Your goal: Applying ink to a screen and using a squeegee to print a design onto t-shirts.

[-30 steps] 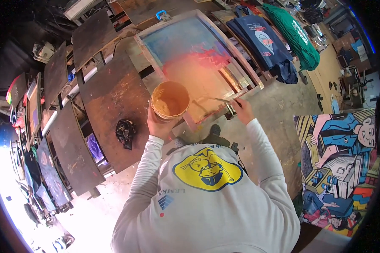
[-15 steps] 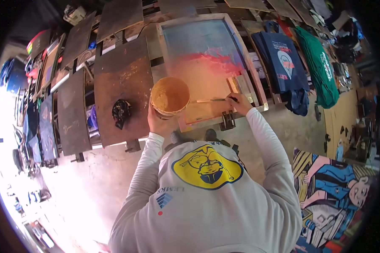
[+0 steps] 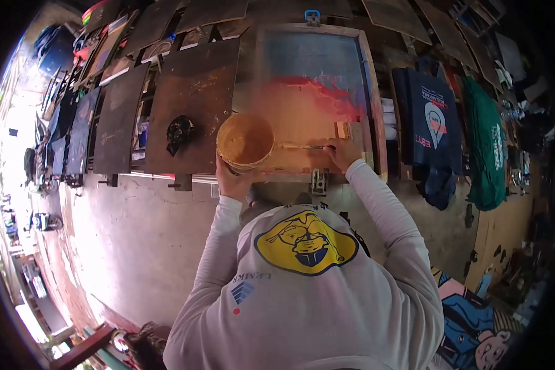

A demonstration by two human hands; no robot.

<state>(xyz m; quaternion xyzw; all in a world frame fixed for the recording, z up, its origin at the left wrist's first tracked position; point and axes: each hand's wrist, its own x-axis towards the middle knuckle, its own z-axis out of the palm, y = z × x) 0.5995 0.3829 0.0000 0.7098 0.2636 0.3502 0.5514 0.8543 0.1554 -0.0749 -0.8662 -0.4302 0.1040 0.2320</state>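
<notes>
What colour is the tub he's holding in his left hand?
Orange-tan, smeared inside with ink of the same colour: the tub in the left hand, seen in the head view.

An orange-stained bucket (image 3: 245,142), open and tilted, sits gripped in the left hand (image 3: 231,180). A thin stick (image 3: 303,147) lies level, its end pinched in the right hand (image 3: 342,154).

- Tub (image 3: 245,142): round, orange-smeared ink container, open top, just left of centre, held from below by the left hand (image 3: 233,180).
- Printing screen (image 3: 314,102): rectangular wooden frame at 12 o'clock, mesh blue above, red and orange below.
- Printed emblem (image 3: 436,122): pale pin shape on the navy shirt at 2 o'clock.
</notes>
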